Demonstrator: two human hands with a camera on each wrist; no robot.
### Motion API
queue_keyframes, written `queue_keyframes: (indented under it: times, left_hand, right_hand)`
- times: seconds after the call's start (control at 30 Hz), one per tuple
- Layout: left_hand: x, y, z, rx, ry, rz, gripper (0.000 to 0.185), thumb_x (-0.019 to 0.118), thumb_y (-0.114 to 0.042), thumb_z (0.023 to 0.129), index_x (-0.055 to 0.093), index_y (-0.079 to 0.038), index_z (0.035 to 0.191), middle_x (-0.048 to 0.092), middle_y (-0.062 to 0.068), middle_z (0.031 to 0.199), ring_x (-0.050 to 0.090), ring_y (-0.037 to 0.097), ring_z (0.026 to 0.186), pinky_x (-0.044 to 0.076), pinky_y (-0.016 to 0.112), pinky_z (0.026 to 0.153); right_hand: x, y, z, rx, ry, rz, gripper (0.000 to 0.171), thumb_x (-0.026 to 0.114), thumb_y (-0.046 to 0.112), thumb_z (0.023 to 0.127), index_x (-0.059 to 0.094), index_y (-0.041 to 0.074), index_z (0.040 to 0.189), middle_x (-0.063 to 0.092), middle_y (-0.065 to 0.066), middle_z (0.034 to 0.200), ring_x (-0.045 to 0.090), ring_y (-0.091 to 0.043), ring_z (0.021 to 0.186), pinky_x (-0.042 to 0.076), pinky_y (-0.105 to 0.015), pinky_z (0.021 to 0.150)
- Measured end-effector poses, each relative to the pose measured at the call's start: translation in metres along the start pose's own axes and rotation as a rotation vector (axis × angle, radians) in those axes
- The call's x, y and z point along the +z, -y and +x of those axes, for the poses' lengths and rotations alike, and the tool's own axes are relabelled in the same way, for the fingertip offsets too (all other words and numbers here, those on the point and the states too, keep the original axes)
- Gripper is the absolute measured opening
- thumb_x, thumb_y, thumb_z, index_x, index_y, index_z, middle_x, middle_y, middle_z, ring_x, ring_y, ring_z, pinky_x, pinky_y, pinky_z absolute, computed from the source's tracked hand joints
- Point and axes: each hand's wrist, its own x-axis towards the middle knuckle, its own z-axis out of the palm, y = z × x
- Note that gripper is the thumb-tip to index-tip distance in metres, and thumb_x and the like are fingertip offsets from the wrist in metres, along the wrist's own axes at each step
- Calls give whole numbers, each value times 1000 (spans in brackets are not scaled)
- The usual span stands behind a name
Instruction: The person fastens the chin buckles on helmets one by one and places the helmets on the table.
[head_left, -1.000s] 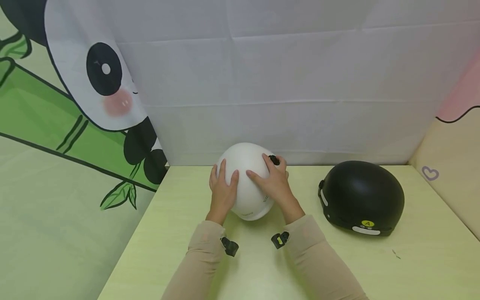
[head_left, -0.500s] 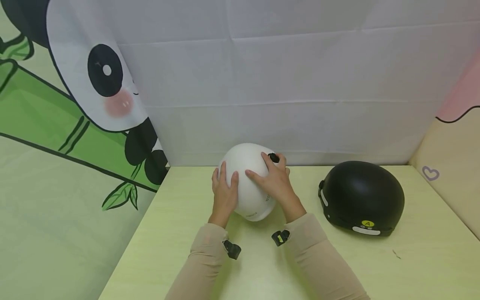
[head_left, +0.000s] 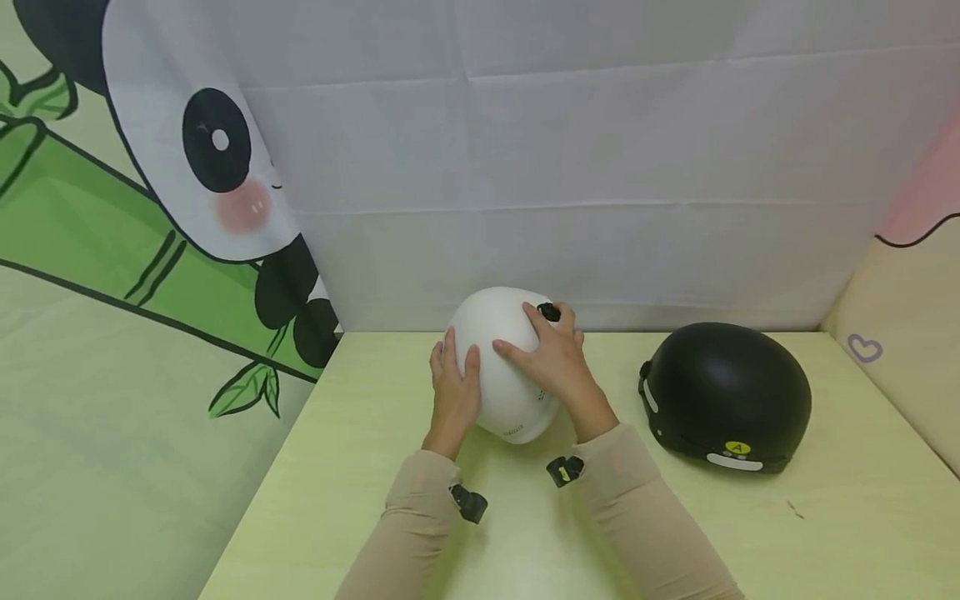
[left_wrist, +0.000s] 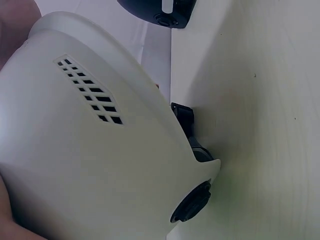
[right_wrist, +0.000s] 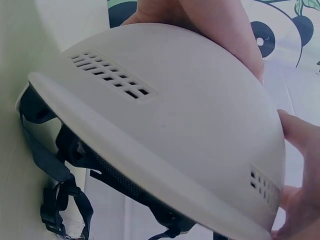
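White helmet [head_left: 504, 367] sits on the pale green tabletop [head_left: 750, 533], near its far edge, close to the white backdrop sheet [head_left: 570, 167]. Shell is dome-up and appears tilted: in the right wrist view the brim edge [right_wrist: 125, 165] stands clear of the tabletop, black straps [right_wrist: 60, 200] hanging below it. Vent slots [left_wrist: 90, 92] show on the side in the left wrist view. Left hand [head_left: 453, 392] lies flat against the near-left flank of the shell, fingers straight and pointing away from the person, palm in contact; nothing curled under the rim that I can see. Right hand [head_left: 555, 362] covers the near-right flank, fingers spread over the crown, fingertips reaching a small black knob [head_left: 549, 312] at the far side; whether they pinch it cannot be told. So the grip is a two-palm clasp, hands apart with the helmet between them, neither closed round anything. Helmet lies directly ahead of both hands; its long axis seems to run roughly toward and away from the person, small lettering at the near end. Both hands equally near, each touching. Well to the right of the right hand: black helmet [head_left: 726, 396], dome-up, yellow sticker [head_left: 738, 447] on its near rim, apart from the white one. Left of the left hand hangs a panda-and-bamboo cloth [head_left: 150, 208].
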Motion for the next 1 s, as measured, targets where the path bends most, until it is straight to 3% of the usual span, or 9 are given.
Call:
queue_keyframes:
  times: [0.33, 0.47, 0.8, 1.0]
  left_hand:
    - [-5, -1, 2, 15, 23, 56, 70, 23, -65, 88, 13, -26, 146, 11, 13, 145, 33, 45, 118, 34, 62, 82]
    - [-7, -3, 4, 32, 30, 83, 69, 22, -64, 88, 12, -27, 146, 9, 12, 146, 28, 44, 122, 32, 62, 84]
    - [-10, -19, 15, 241, 20, 161, 60, 27, -57, 92, 17, -31, 145, 8, 4, 148, 17, 36, 129, 28, 62, 87]
    - [-6, -28, 18, 269, 54, 248, 64, 28, -63, 88, 20, -32, 144, 8, 5, 148, 7, 34, 132, 23, 65, 88]
  right_hand:
    - [2, -1, 4, 11, 6, 17, 83, 56, 67, 73, 33, 26, 141, 4, -11, 145, 23, -39, 118, 41, -58, 75]
    - [1, -1, 3, 3, 5, 24, 81, 56, 66, 73, 34, 27, 141, 5, -10, 146, 23, -38, 118, 41, -58, 76]
    - [0, -6, 4, -55, -22, 109, 70, 54, 56, 82, 33, 24, 141, 5, -4, 147, 23, -37, 119, 39, -57, 79]
    - [4, -15, 8, -57, -76, 282, 69, 50, 48, 88, 20, 24, 145, 3, -6, 148, 22, -40, 125, 33, -59, 85]
